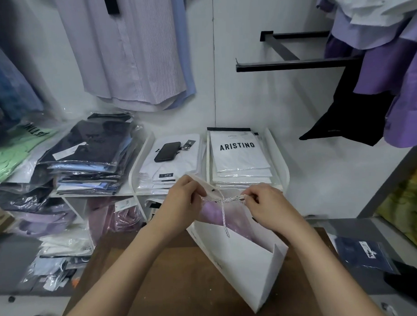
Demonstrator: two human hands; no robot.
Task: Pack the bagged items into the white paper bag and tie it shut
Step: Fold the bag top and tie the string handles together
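Note:
The white paper bag [251, 262] stands tilted on the brown table [145, 278] in front of me. A purple bagged garment [214, 213] shows inside its open top. A white twisted cord [230, 200] runs across the bag's mouth, crossed over at the middle, and one loose end hangs down inside. My left hand [180, 202] pinches the cord's left part at the bag's upper left rim. My right hand [268, 204] pinches the cord's right end.
Behind the bag, white shelf trays hold stacks of bagged shirts [240, 161]; a black phone [167, 151] lies on the left stack. Piles of bagged clothes [89, 157] sit at left. Shirts hang above. A navy packet [362, 255] lies at right.

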